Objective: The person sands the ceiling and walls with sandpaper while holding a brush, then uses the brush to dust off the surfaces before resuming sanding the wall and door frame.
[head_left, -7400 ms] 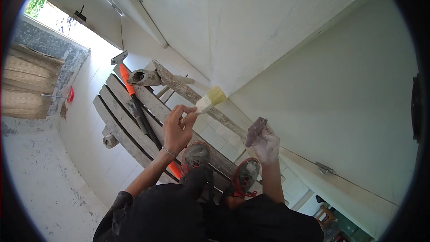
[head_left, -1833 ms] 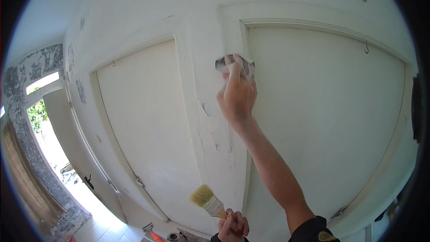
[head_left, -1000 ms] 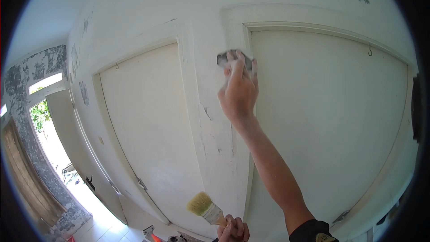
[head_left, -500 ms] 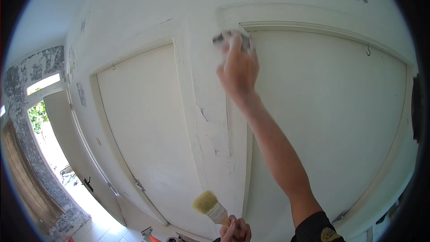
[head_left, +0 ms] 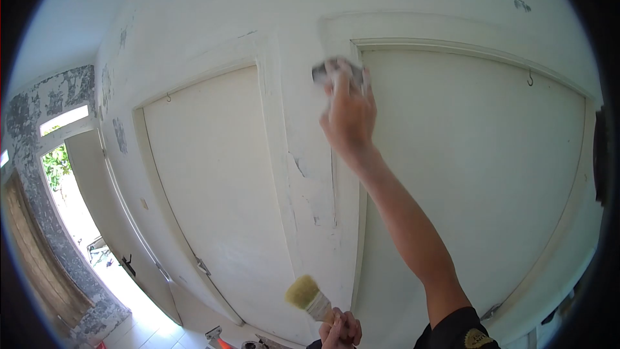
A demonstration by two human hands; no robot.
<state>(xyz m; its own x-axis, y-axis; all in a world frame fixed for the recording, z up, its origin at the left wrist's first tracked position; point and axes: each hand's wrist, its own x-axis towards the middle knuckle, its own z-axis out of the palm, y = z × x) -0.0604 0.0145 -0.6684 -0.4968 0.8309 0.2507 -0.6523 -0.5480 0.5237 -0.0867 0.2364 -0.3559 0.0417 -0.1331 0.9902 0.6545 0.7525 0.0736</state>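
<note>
My right hand [head_left: 351,113] is raised at the upper left corner of the right door's frame [head_left: 413,45]. Its fingers press a dark grey piece of sandpaper [head_left: 319,74] against the wall; motion blurs its outline. Low in the view, my left hand [head_left: 343,331] is closed around the handle of a wide paintbrush [head_left: 303,292], whose pale yellowish bristles point up and left. Between the two doors, the white wall strip [head_left: 307,200] shows cracks and chipped paint below my right hand.
A white door [head_left: 213,174] with a metal handle stands left, another door [head_left: 471,187] right. Farther left, an open door [head_left: 106,207] lets in daylight beside a patchy grey wall [head_left: 39,116]. At the bottom lies a scraper with an orange handle [head_left: 223,344].
My right hand and the sandpaper have moved slightly down along the wall beside the frame. The view has shifted a little. My left hand still holds the paintbrush.
</note>
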